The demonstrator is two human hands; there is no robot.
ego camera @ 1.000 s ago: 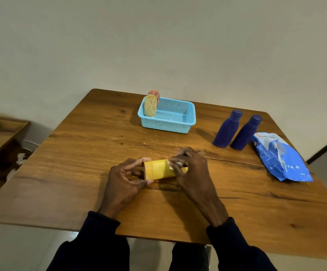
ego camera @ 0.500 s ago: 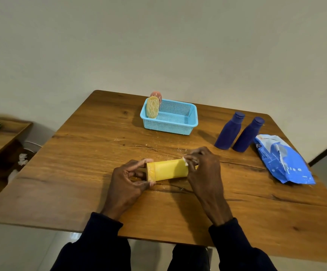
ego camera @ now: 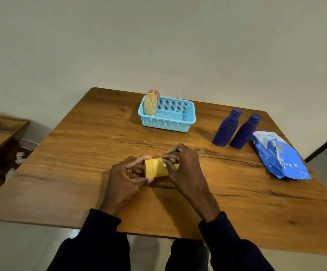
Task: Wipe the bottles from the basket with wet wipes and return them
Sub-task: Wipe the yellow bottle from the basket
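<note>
On the table (ego camera: 80, 153), both hands' fingers (ego camera: 139, 160) clasp the yellow bottle (ego camera: 155, 169).

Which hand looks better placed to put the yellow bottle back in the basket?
Probably the left hand: it grips the yellow bottle by its end, while the right hand is busy with the wipe. The basket lies straight ahead.

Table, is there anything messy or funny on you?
Yes. Pale crumbs or specks are scattered on the table between the blue basket and the hands. The blue wipes pack lies crumpled near the right edge, its top torn open.
</note>
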